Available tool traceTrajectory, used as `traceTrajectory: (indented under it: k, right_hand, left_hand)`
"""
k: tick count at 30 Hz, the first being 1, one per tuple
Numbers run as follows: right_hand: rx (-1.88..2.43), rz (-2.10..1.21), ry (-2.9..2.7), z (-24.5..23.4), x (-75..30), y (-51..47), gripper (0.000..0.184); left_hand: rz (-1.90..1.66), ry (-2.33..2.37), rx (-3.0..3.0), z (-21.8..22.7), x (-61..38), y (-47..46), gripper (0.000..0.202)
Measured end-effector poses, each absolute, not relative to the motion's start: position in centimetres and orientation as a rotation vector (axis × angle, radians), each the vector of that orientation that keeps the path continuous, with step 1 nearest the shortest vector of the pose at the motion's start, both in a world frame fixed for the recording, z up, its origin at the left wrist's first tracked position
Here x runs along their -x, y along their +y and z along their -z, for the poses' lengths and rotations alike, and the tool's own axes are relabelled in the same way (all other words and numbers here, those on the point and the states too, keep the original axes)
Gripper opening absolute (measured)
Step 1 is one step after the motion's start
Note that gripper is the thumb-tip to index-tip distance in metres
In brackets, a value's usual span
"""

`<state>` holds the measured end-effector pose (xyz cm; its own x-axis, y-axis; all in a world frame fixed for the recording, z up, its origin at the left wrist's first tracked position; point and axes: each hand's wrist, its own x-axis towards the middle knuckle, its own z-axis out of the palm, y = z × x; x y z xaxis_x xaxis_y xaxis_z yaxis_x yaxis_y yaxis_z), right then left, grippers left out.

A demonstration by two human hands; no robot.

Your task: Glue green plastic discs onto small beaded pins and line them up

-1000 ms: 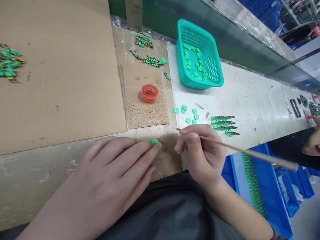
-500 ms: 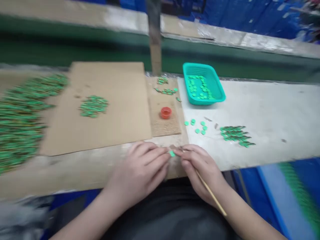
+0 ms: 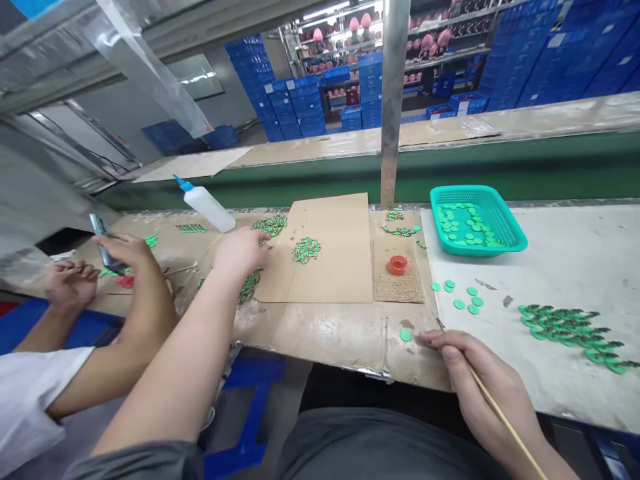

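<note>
Green disc [image 3: 405, 335] lies just left of right hand [image 3: 487, 387], fingers [image 3: 445, 341] pinching a thin stick [image 3: 505, 421]

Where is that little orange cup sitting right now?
The orange cup stands mid-bench on a small speckled board, just right of the big cardboard sheet and left of the green basket.

Basket [image 3: 515, 241] right of cup [image 3: 398, 265], bottle [image 3: 207, 206] far left

Teal basket [image 3: 505, 241], red cap [image 3: 399, 265], glue bottle [image 3: 207, 204] on bench.
</note>
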<state>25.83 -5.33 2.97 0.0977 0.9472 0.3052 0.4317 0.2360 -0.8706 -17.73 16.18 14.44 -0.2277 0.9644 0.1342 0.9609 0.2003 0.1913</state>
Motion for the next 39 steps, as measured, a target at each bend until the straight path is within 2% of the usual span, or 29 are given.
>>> traceTrajectory:
  k: [10, 14, 18, 20, 23, 27, 33, 36, 38, 39]
  right_hand:
    - [1.376, -0.559, -1.53, -1.7, -27.7, -5.2, 0.04]
    - [1.248, -0.496, -1.661, -0.3, -29.0, -4.2, 0.029]
    - [1.246, -0.562, -1.591, -2.6, -27.7, -4.3, 0.028]
    - [1.225, -0.616, -1.538, -4.8, -26.4, -4.4, 0.029]
    - [1.132, -0.768, -1.511, -7.9, -24.6, -3.9, 0.022]
    - [1.123, -1.223, -1.26, -10.3, -23.4, -3.1, 0.018]
    - [1.097, -1.459, -1.017, -10.6, -22.9, -3.6, 0.039]
    - [1.134, -1.348, -1.122, -9.7, -23.5, -3.9, 0.029]
    - [1.158, -1.086, -1.325, -8.8, -24.6, -3.7, 0.014]
    - [1.162, -0.917, -1.437, -8.3, -25.4, -3.6, 0.018]
  left_hand:
    - [-0.665, 2.141, -1.846, -14.2, 18.9, 17.7, 0.047]
    - [-0.873, 1.989, -1.708, -13.9, 17.8, 14.8, 0.045]
    - [-1.052, 1.557, -1.668, -12.4, 12.1, 9.2, 0.05]
    - [-1.082, 1.328, -1.639, -11.4, 8.5, 6.3, 0.054]
    - [-1.101, 1.043, -1.604, -10.4, 4.0, 3.5, 0.05]
    - [-1.088, 0.851, -1.543, -9.4, 0.3, 2.5, 0.042]
    - [-1.105, 0.862, -1.523, -8.8, -1.9, 1.4, 0.03]
    - [-1.132, 0.963, -1.565, -8.7, -2.1, 0.9, 0.039]
    - [-1.152, 1.064, -1.643, -8.5, -1.7, 1.1, 0.043]
    - [-1.153, 1.124, -1.694, -8.4, -1.3, 1.5, 0.044]
